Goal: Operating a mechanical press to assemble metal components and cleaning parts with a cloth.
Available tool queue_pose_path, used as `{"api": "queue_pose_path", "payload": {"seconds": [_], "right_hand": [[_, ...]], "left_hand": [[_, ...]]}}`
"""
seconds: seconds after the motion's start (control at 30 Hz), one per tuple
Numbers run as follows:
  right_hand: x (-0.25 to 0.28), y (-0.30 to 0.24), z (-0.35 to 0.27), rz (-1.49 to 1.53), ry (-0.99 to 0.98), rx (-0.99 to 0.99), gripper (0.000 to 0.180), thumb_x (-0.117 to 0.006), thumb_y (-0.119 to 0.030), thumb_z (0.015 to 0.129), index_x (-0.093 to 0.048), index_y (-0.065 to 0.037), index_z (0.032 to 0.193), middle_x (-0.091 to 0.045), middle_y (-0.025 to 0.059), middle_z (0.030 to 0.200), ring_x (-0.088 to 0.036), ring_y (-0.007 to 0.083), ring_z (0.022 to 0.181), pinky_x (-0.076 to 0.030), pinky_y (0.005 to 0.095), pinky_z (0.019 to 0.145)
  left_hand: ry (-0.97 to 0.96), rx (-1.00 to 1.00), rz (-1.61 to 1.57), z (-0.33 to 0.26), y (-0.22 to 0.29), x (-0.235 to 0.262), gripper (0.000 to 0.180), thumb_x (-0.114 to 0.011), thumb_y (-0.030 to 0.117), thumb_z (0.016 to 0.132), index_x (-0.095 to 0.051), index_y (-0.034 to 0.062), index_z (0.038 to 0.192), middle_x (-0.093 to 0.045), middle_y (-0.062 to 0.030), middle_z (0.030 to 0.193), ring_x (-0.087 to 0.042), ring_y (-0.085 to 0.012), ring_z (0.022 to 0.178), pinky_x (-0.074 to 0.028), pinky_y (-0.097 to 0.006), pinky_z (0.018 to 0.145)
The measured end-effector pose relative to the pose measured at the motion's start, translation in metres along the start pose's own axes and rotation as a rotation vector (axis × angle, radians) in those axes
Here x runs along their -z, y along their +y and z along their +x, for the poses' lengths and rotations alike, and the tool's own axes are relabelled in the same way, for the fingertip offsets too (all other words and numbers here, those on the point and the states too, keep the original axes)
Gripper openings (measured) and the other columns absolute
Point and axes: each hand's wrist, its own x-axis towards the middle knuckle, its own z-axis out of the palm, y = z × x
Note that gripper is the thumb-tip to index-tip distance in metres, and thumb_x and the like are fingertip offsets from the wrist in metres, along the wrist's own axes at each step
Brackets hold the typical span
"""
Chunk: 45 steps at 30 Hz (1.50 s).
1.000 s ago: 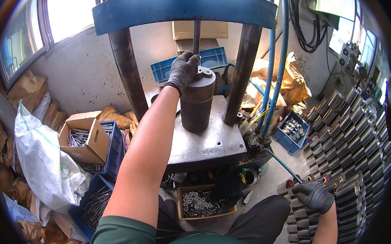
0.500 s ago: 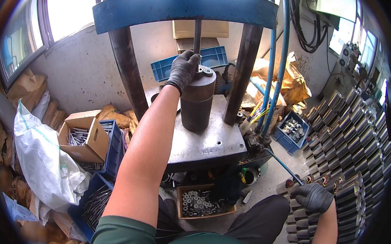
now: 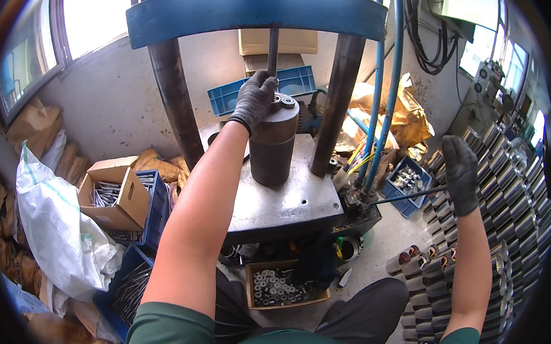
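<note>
While it stands upright on the grey press table [image 3: 289,202] between the two columns, the dark steel cylinder [image 3: 273,144] — judged heavy, rigid, smooth-sided — has the gloved left hand [image 3: 255,99] closed over its top rim; right hand [image 3: 460,173] hangs open, empty, right of the table.

Dark steel cylinder [image 3: 273,141], upright on press plate [image 3: 289,202]

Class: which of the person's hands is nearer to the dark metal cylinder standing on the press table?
Left. The left hand rests on top of the dark cylinder, fingers over its rim. The right hand is raised, open, far off to the right above the stacked tubes.
</note>
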Motion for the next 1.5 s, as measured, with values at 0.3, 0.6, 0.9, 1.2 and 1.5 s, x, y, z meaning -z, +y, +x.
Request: {"api": "queue_pose_path", "payload": {"seconds": [0.3,0.6,0.9,1.2,1.5], "right_hand": [[-0.027,0.021,0.045,-0.116,-0.137,-0.161,0.036,-0.068,-0.033,0.100,-0.073,0.002,0.098,-0.072,0.0227,0.086,-0.072,0.0349,0.079,-0.054,0.0426,0.074],[-0.029,0.026,0.044,-0.237,-0.118,-0.195,0.023,-0.064,-0.019,0.090,-0.074,-0.005,0.105,-0.074,0.0221,0.098,-0.073,0.0394,0.094,-0.057,0.0469,0.087],[-0.013,0.021,0.028,-0.245,-0.112,-0.172,0.026,-0.069,-0.026,0.094,-0.073,-0.001,0.096,-0.071,0.0249,0.085,-0.072,0.0401,0.083,-0.056,0.0459,0.078],[0.014,-0.007,0.001,-0.102,-0.323,-0.276,0.076,-0.052,-0.074,0.097,-0.075,-0.002,0.097,-0.073,0.0223,0.088,-0.072,0.0386,0.092,-0.055,0.0468,0.086],[0.045,-0.010,-0.095,-0.376,-0.340,-0.141,0.045,-0.071,-0.036,0.091,-0.068,-0.009,0.128,-0.072,0.0178,0.109,-0.067,0.0369,0.107,-0.048,0.0519,0.098]], "left_hand": [[0.078,-0.011,-0.468,0.001,-0.005,-0.004,0.022,-0.058,0.014,0.103,-0.068,0.0071,0.121,-0.070,-0.0048,0.097,-0.064,-0.0146,0.087,-0.054,-0.032,0.077],[0.160,-0.132,-0.177,0.001,-0.004,0.000,0.032,-0.059,0.010,0.104,-0.060,0.0040,0.135,-0.072,-0.0097,0.113,-0.068,-0.0141,0.103,-0.056,-0.029,0.087],[-0.010,-0.421,-0.077,-0.161,0.023,-0.055,0.020,-0.063,0.002,0.095,-0.067,0.0058,0.114,-0.067,-0.0128,0.092,-0.067,-0.0260,0.080,-0.054,-0.040,0.070],[-1.902,-0.102,0.749,-0.446,-0.173,-0.120,0.047,-0.059,0.030,0.097,-0.065,0.0093,0.138,-0.062,-0.0237,0.141,-0.062,-0.0396,0.128,-0.047,-0.048,0.110],[-1.245,-0.012,0.638,-0.531,-0.270,-0.105,0.082,-0.052,0.067,0.093,-0.047,0.0174,0.158,-0.054,-0.0122,0.157,-0.050,-0.0329,0.145,-0.040,-0.042,0.119]]}}
